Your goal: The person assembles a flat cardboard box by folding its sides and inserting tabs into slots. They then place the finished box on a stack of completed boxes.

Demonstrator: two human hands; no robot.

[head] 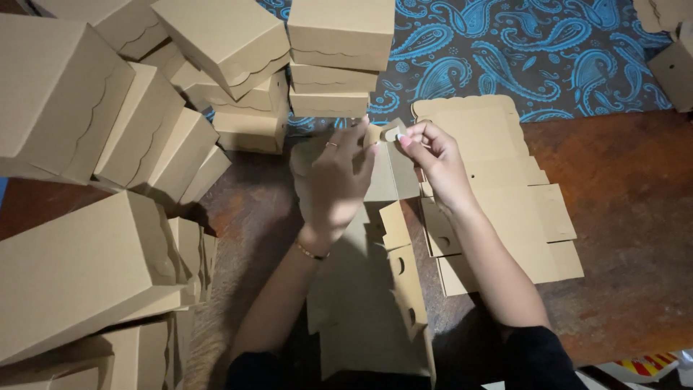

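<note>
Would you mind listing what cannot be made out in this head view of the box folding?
- Left hand: its back hides its grip on the half-folded box.
- Small tab pinched by the right hand: too small to tell whether it is locked.
- Flat blanks: their number cannot be counted, as they overlap.
- Finished boxes: cut off by the left edge.

Pretty boxed in here: finished boxes point(108, 144) crowd everything left of the flat cardboard stack point(505, 209), and more stand just behind it. Right of that stack the table point(635, 238) lies bare, easy passage.
</note>
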